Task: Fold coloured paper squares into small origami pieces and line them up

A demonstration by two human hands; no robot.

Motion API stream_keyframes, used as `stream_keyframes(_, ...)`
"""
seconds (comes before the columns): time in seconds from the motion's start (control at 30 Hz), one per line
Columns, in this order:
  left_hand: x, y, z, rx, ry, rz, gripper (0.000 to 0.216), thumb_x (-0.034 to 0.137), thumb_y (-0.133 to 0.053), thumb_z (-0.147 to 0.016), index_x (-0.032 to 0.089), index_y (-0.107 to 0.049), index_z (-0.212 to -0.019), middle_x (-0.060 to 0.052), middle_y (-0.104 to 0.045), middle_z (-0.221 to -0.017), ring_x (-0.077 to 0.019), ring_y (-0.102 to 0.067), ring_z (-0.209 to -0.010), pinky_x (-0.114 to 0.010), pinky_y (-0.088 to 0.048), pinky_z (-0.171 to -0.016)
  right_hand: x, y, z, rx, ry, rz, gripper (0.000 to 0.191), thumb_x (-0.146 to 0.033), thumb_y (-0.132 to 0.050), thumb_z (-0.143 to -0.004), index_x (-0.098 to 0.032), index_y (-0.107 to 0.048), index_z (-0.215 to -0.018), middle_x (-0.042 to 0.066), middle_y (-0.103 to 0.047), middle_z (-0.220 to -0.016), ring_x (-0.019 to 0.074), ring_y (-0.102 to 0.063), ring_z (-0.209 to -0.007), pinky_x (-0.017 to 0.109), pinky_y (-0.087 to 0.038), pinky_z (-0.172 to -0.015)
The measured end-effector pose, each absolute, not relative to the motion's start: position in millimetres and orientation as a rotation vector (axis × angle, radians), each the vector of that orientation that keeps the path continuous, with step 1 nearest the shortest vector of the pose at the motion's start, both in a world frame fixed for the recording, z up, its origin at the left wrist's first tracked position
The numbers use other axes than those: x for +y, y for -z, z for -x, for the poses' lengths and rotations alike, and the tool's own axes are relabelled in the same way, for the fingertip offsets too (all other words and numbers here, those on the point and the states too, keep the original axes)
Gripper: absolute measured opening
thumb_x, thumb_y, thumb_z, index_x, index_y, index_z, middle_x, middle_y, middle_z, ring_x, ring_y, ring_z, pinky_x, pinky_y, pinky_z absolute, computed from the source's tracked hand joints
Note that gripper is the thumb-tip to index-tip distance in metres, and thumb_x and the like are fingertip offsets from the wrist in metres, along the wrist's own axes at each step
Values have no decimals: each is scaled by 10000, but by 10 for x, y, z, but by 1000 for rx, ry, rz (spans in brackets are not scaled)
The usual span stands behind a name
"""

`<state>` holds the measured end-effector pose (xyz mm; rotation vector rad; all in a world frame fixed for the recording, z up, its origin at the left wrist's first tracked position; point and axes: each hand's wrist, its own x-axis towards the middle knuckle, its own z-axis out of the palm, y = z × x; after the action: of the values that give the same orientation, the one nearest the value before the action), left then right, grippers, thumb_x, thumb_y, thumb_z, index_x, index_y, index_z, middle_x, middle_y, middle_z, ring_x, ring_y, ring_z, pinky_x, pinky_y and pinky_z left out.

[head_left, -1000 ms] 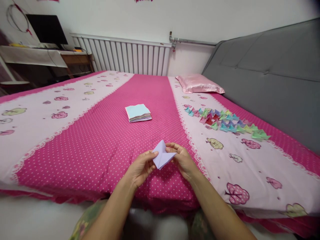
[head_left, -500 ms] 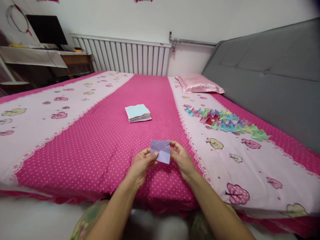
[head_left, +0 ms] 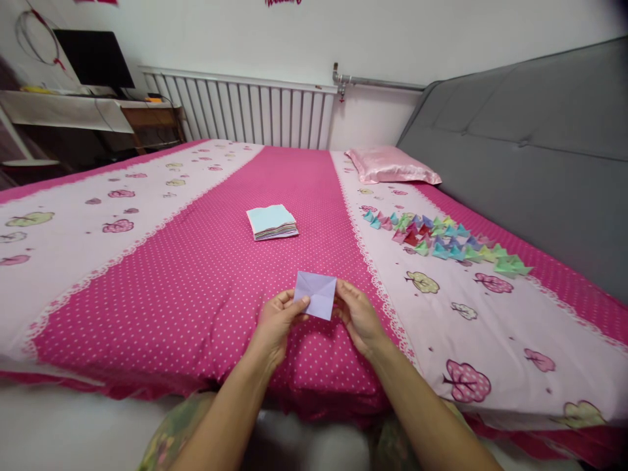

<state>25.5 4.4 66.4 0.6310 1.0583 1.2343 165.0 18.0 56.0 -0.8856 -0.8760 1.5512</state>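
Observation:
A small square of purple origami paper point(head_left: 316, 294), marked with creases that cross at its middle, is held above the near part of the bed. My left hand point(head_left: 279, 320) is closed on its left side, the thumb lying on top and the fingers beneath. At the right edge, my right hand point(head_left: 358, 316) has its thumb and fingers at the paper, with the fingertips partly hidden behind it. Farther back on the bedspread lies a stack of coloured paper point(head_left: 272, 216) with a light blue sheet uppermost.
Several folded paper shapes point(head_left: 441, 242) in many colours stand in rows on the right of the bed. Behind them are a pink pillow point(head_left: 390, 165) and a grey headboard point(head_left: 530, 144). A radiator point(head_left: 245, 108) lines the wall; a monitor point(head_left: 95, 60) stands at far left.
The purple paper has turned slightly and lies flatter to my view. My right hand's fingers have moved from its upper right corner down along the right edge.

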Motion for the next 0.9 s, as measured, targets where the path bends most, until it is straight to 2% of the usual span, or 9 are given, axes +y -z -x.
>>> stream_keyframes(0.17, 33, -653, -263, 1040, -1209, -678, 228, 175, -749, -572, 103, -627, -752, -56, -678, -687, -102, -598, -573, -183, -450, -556, 174, -600, -1670, -823, -1486, 854, 316, -486, -592, -734, -191, -639, -836, 22, -649, -739, 134, -577, -647, 227, -430, -561)
stream_keyframes(0.33, 16, -637, -273, 1005, -1146, -775, 261, 234, -764, -568, 104, -638, -756, -65, -681, -690, -112, -592, -579, -202, -433, -573, 172, -593, -1650, -797, -1485, 885, 265, -366, -732, -615, -171, -619, -754, -14, -607, -667, 105, -531, -571, 223, -422, -562)
stream_keyframes(0.43, 6, -623, -283, 995, -1102, -825, 281, 254, -762, -574, 103, -655, -785, -72, -681, -713, -111, -582, -574, -201, -413, -557, 178, -580, -1649, -771, -1514, 918, 275, -364, -750, -580, -162, -604, -695, -26, -580, -616, 90, -495, -523, 212, -401, -520)
stream_keyframes(0.57, -7, -623, -298, 974, -1083, -843, 259, 243, -763, -569, 113, -671, -774, -62, -675, -714, -115, -581, -594, -221, -427, -613, 174, -571, -1647, -760, -1628, 915, 293, -365, -762, -555, -155, -601, -680, -36, -570, -579, 79, -485, -494, 204, -396, -505)
stream_keyframes(0.77, -16, -632, -313, 1012, -1078, -927, 185, 224, -750, -577, 107, -675, -699, -47, -657, -653, -104, -561, -573, -215, -418, -612, 148, -534, -1619, -768, -1728, 886, 302, -308, -787, -522, -156, -602, -706, -41, -590, -567, 79, -519, -495, 199, -413, -522)
stream_keyframes(0.9, -11, -617, -326, 1028, -1124, -892, 237, 217, -771, -547, 115, -629, -707, -32, -646, -643, -103, -571, -564, -220, -431, -604, 141, -541, -1614, -744, -1728, 891, 359, -283, -785, -534, -164, -589, -810, -28, -623, -610, 92, -551, -514, 204, -423, -522)
